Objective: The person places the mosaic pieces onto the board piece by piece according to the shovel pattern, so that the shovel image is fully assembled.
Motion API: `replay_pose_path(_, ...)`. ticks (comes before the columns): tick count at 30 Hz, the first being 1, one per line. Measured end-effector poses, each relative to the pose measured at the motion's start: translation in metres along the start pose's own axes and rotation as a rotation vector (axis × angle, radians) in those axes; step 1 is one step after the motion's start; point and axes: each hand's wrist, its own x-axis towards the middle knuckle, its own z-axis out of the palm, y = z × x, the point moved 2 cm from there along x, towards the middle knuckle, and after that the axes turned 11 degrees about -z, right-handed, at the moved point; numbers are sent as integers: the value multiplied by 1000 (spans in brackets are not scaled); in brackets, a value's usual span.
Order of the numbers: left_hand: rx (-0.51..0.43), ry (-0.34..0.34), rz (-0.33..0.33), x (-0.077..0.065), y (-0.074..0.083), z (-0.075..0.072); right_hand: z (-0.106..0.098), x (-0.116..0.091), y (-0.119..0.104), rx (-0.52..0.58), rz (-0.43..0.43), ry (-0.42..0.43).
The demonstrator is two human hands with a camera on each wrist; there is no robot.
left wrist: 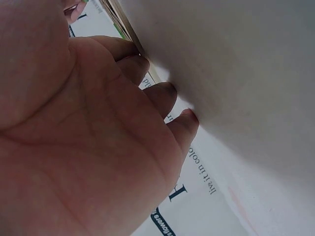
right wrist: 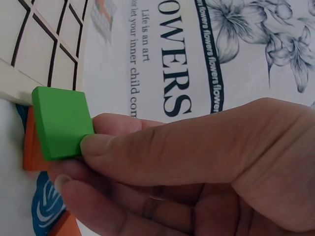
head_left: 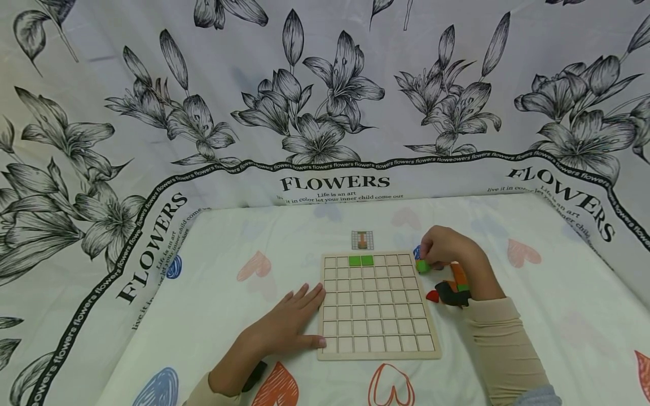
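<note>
My right hand [head_left: 447, 247] pinches a green square tile [right wrist: 61, 123] between thumb and fingers, just off the board's upper right corner. My left hand [head_left: 286, 324] lies with its fingers spread at the left edge of the wooden grid board [head_left: 381, 356], fingertips and thumb at the frame. Two green squares [head_left: 361, 260] sit side by side in the board's top row; its other cells are bare wood. In the left wrist view, the palm and fingertips [left wrist: 182, 123] show beside the board's side.
A small grid card [head_left: 363, 240] with an orange figure lies beyond the board's top edge. Right of the board, partly under the right forearm, are loose orange [head_left: 459, 275], black [head_left: 451, 295] and red [head_left: 433, 296] pieces. A heart-printed white cloth [head_left: 274, 237] covers the surface.
</note>
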Motion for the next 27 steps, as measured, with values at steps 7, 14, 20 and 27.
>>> replay_pose_path(7,-1,3,2,-1,1,0,4,5,-3,19,-47,35)
replay_pose_path(14,2,6,0,0,0,1,11,15,-5,-18,-122,91)
replay_pose_path(20,5,7,0,-1,0,2,19,24,-13,-39,-195,147)
replay_pose_path(27,19,1,-14,1,0,2,34,35,-24,-40,-235,193)
